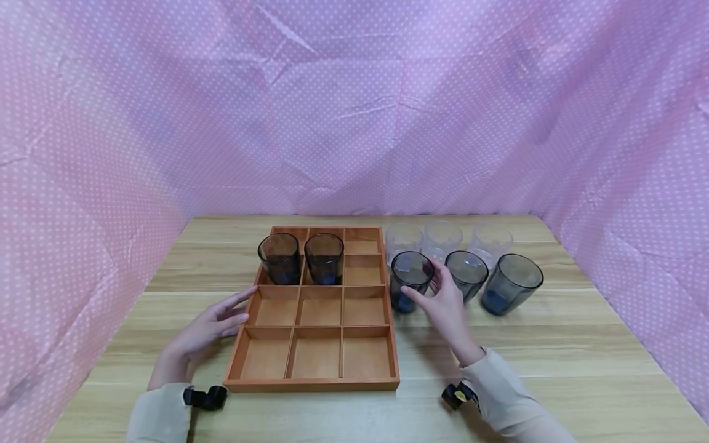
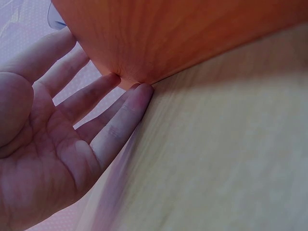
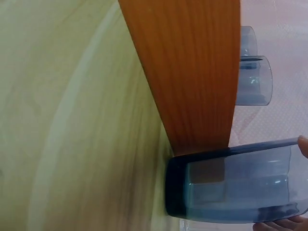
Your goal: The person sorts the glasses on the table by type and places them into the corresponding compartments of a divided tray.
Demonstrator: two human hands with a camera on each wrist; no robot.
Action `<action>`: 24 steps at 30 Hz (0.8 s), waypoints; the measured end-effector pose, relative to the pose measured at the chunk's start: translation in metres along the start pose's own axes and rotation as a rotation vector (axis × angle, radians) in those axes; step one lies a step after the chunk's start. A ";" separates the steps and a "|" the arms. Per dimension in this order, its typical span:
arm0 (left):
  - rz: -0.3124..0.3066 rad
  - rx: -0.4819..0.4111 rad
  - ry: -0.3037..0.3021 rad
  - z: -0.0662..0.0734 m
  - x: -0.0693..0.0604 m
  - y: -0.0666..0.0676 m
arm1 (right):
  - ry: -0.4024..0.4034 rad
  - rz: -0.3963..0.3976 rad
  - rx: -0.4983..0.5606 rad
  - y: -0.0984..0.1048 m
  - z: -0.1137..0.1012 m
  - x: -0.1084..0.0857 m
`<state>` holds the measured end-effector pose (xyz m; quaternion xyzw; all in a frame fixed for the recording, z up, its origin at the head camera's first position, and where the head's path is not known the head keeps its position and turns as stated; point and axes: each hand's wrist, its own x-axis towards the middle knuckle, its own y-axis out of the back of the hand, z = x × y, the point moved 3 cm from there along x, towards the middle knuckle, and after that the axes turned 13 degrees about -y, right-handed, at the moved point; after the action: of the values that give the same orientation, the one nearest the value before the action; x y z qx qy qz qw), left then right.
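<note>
A wooden box with several compartments (image 1: 312,386) lies on the table. My left hand (image 1: 209,326) rests its straight fingertips on the box's left side; the left wrist view shows this hand (image 2: 62,125) touching the wooden wall (image 2: 144,38). My right hand (image 1: 445,304) holds a dark glass (image 1: 407,289) between thumb and fingers, upright just right of the box. In the right wrist view that glass (image 3: 236,185) is beside the box wall (image 3: 192,72), with fingertips (image 3: 284,224) at its rim end. Two dark glasses (image 1: 282,264) (image 1: 325,264) stand in the second row's left and middle compartments.
Two more dark glasses, one upright (image 1: 467,271) and one slightly farther right (image 1: 511,286), stand right of my right hand. Behind them is a row of three clear glasses (image 1: 443,240). A pink dotted cloth (image 1: 354,123) hangs around the wooden table (image 1: 554,369).
</note>
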<state>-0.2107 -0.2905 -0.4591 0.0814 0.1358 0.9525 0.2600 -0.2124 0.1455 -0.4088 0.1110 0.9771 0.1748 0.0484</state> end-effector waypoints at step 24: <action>0.006 0.009 0.004 0.001 -0.001 0.000 | 0.115 0.205 -0.026 0.000 -0.004 -0.008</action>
<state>-0.2094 -0.2909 -0.4585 0.0811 0.1404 0.9529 0.2564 -0.2053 0.1422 -0.4046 0.1996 0.9594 0.1978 -0.0246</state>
